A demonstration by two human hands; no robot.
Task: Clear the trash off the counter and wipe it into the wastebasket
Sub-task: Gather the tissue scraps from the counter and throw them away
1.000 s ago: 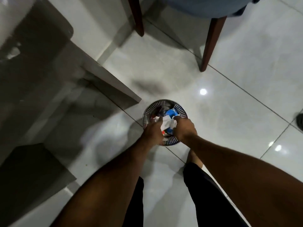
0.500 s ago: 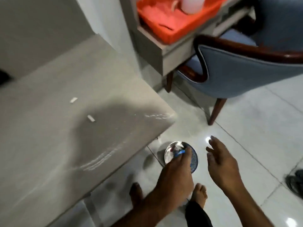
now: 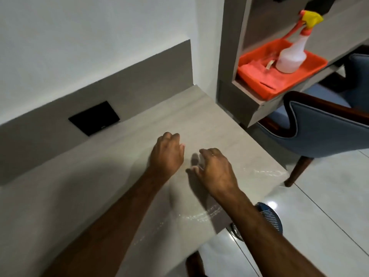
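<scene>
Both hands are over the grey counter (image 3: 103, 176), just beside each other near its right end. The left hand (image 3: 166, 154) is held knuckles-up with its fingers (image 3: 173, 137) curled downward and loosely bunched; whether they pinch anything beneath cannot be told. The right hand (image 3: 216, 172) is just right of it, fingers (image 3: 207, 151) bent and slightly spread, tips pointing down at the counter surface, with its shadow directly beneath. Nothing can be made out between those fingers; any scrap there is hidden or too small to tell.

The wastebasket (image 3: 268, 215), a round slotted metal bin, stands on the glossy tiled floor (image 3: 319, 226) just off the counter's right front corner, mostly covered by the right forearm. It lies below and to the right of the right hand, well apart from the fingers.

Faint wet or shiny streaks (image 3: 201, 215) show on the counter near its front edge. A black plate (image 3: 93, 117) is set in the grey backsplash behind the counter; no writing on it is readable. On a shelf to the right of the counter, an orange tray (image 3: 257, 81) holds a white spray bottle (image 3: 291, 55) with a yellow and red trigger; no label can be read. A blue chair (image 3: 323, 134) stands right of the counter.
</scene>
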